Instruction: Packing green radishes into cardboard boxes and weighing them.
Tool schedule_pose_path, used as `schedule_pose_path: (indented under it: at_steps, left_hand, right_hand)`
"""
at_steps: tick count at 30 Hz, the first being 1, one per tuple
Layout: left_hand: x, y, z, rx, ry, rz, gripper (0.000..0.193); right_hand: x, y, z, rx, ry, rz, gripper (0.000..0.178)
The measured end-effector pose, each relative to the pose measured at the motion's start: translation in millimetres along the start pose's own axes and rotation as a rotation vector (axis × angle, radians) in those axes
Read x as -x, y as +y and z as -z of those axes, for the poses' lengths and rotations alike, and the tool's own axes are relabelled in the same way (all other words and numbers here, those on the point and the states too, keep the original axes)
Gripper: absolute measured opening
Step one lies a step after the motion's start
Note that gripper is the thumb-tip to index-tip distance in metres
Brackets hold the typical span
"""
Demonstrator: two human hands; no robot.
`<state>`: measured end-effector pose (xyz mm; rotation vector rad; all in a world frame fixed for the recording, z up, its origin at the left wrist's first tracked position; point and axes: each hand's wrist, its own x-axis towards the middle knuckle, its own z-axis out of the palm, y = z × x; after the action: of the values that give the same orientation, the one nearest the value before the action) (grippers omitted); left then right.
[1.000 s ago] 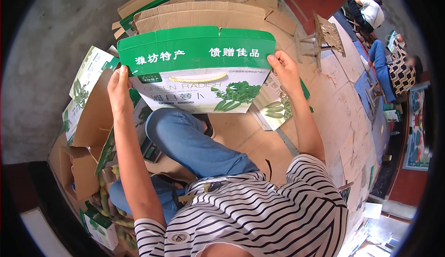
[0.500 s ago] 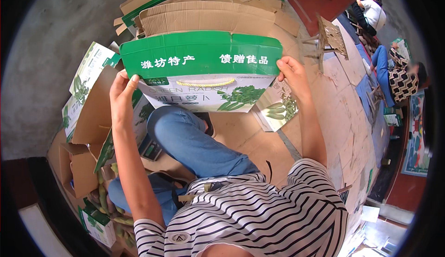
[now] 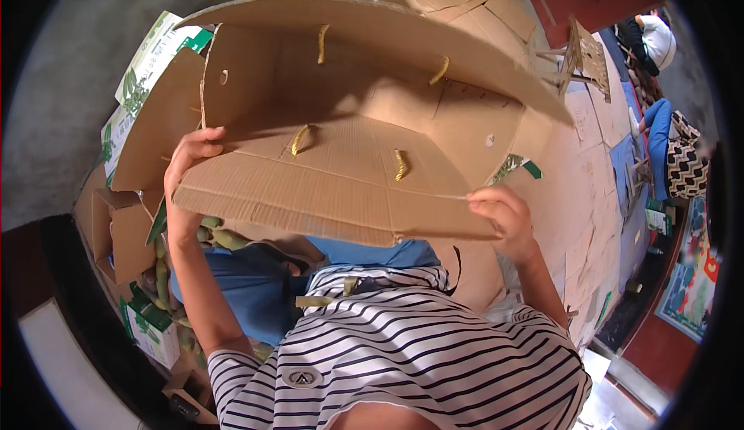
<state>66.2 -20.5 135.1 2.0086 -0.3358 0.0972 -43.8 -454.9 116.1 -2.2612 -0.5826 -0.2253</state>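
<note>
A large cardboard box (image 3: 349,158) is held up in front of me, its brown inside facing me and its top flaps spread. Ends of yellow rope handles (image 3: 300,139) poke through its near and far walls. At the box's left edge, my left hand (image 3: 190,162) is closed around the board, thumb hidden below. My right hand (image 3: 504,217) pinches the near flap at its right corner. Nothing shows inside the box. My bent legs in blue jeans (image 3: 232,290) are partly hidden under it.
Other open cartons (image 3: 159,135) lean on the left by the wall, and more flattened cardboard (image 3: 465,0) lies beyond. Green radishes (image 3: 161,275) lie low on the left near a small green-white box (image 3: 151,325). A wooden stool (image 3: 585,62) and two people sit at the right.
The box has tipped so that its open inside now faces me instead of its printed green and white side. Both hands moved lower, still gripping its edges.
</note>
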Motion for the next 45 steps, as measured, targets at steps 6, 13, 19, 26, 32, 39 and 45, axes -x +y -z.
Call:
schedule_pose_path:
  at_steps: [6,13,19,26,32,39,45]
  left_hand:
    - [-11.1,13.8,-7.7,-0.051,-0.031,-0.033,0.022]
    - [-43.0,1.0,-47.3,0.288,0.331,-0.026,0.046]
    - [6.9,-27.2,-69.0,0.155,0.164,0.150,0.029]
    - [34.6,3.3,-77.0,-0.118,0.228,0.023,0.022]
    - [41.7,0.5,-89.1,-0.285,0.182,-0.046,0.025]
    - [36.8,2.6,-99.3,-0.285,0.170,-0.044,0.027]
    - [31.2,3.8,-101.7,-0.286,0.120,-0.042,0.028]
  right_hand:
    - [-8.0,-1.5,-8.6,0.046,-0.076,-0.005,0.032]
    - [-5.5,11.6,1.7,-0.032,0.121,-0.337,0.014]
    - [-53.4,38.7,9.4,0.057,0.253,-0.417,0.019]
    - [-117.6,59.5,-0.5,-0.122,0.259,-0.342,0.020]
    - [-125.6,52.7,40.4,0.001,0.226,-0.221,0.015]
    - [-151.4,143.4,-44.2,0.182,0.019,0.035,0.029]
    - [-162.1,261.9,-145.3,0.151,0.155,-0.222,0.039]
